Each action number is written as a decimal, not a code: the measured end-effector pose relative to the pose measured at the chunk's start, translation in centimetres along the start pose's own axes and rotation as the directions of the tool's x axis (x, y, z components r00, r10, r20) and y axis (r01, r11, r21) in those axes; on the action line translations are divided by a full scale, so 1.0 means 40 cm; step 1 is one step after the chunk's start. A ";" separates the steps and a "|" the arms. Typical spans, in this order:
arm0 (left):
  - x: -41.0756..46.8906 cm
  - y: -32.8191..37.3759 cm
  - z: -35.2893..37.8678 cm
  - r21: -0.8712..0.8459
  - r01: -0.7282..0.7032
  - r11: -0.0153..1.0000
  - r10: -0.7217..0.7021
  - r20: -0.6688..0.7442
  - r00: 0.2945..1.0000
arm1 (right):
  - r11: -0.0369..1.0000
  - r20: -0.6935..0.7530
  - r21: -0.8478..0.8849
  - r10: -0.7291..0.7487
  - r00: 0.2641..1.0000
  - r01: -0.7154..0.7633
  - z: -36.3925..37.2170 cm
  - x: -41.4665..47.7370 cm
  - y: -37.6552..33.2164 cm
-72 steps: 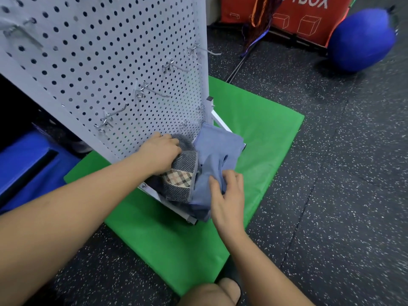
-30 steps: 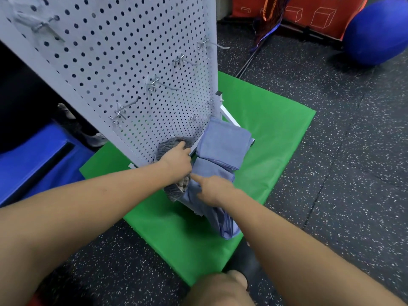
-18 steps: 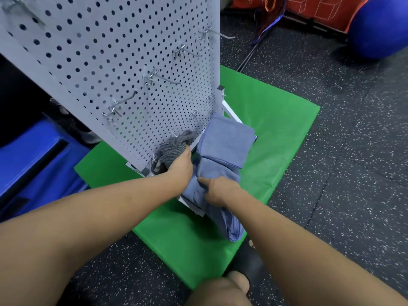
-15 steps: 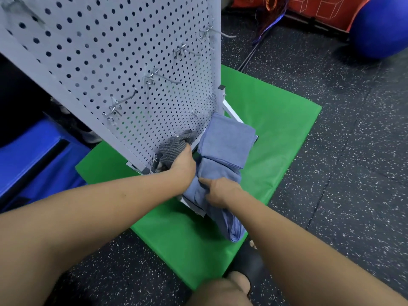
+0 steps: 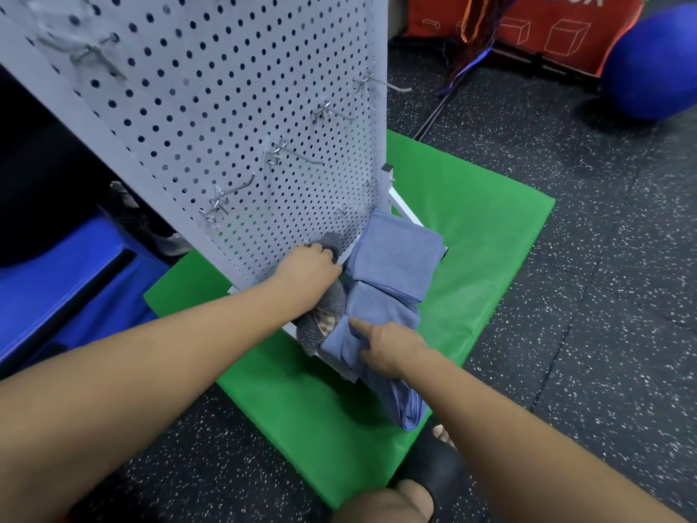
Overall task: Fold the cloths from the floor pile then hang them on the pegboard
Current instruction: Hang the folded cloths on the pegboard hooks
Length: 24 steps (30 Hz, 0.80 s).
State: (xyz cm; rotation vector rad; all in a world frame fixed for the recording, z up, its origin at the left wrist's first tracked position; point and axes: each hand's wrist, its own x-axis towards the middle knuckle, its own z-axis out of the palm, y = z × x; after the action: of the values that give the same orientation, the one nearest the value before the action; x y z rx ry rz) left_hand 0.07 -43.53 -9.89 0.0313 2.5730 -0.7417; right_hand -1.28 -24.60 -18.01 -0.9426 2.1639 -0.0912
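A white pegboard stands on a green mat, with several metal hooks along its face. A folded blue cloth hangs at the board's lower right corner. Left of it a grey cloth with a plaid patch hangs low on the board, and my left hand grips its upper part against the board. My right hand holds a second blue cloth, which droops down to the mat below the board's white base frame.
Dark speckled rubber floor surrounds the mat. A blue padded block lies to the left. A blue ball and a red box with printed cubes stand at the back right. My foot in a black sandal rests at the mat's near edge.
My left hand has slid up the grey cloth toward the board, exposing the plaid patch below it. My right hand keeps hold of the lower blue cloth in nearly the same spot.
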 end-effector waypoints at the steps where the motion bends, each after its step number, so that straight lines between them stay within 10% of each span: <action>1: 0.012 0.006 0.000 0.008 0.001 1.000 -0.001 0.009 1.000 | 1.000 0.003 0.004 0.004 1.000 -0.004 0.000 -0.001 -0.001; 16: 0.057 0.021 0.000 0.077 -0.096 0.992 0.090 0.079 0.993 | 0.997 -0.077 0.065 -0.041 0.996 0.046 0.004 -0.032 0.024; 24: 0.062 0.001 -0.064 -0.594 0.026 0.804 -0.047 -0.020 0.999 | 0.980 -0.174 0.175 -0.060 0.983 0.091 -0.049 -0.100 0.069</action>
State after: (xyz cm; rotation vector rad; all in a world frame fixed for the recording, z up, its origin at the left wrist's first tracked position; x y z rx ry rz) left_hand -3.24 -42.44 -9.06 -0.2078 2.7282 0.0890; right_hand -2.49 -20.41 -15.08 -0.9395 2.2269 -0.4129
